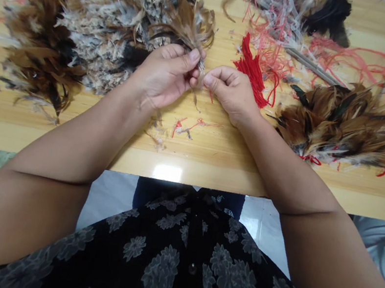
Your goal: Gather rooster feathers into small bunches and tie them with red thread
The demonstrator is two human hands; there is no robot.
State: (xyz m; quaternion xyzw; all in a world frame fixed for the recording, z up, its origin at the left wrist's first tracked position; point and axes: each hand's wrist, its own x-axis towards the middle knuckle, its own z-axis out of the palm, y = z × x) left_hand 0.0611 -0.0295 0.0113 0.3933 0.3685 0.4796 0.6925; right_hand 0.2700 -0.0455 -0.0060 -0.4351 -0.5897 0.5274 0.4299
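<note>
Between the thumb and fingers of my left hand is the quill end of a small bunch of brown feathers, its plumes fanning away from me. My right hand is just to the right, thumb and forefinger pinched close to the quill tips. Whatever sits in that pinch is too small to make out. Beyond my right hand lies a bundle of red yarn strands. A big heap of brown and grey feathers spreads out behind and left of my left hand.
Bunches of brown feathers with red ties lie at the right. Behind them are tangled pink strings, a thin grey rod and black feathers. Red thread scraps and fluff dot the wooden table near its front edge.
</note>
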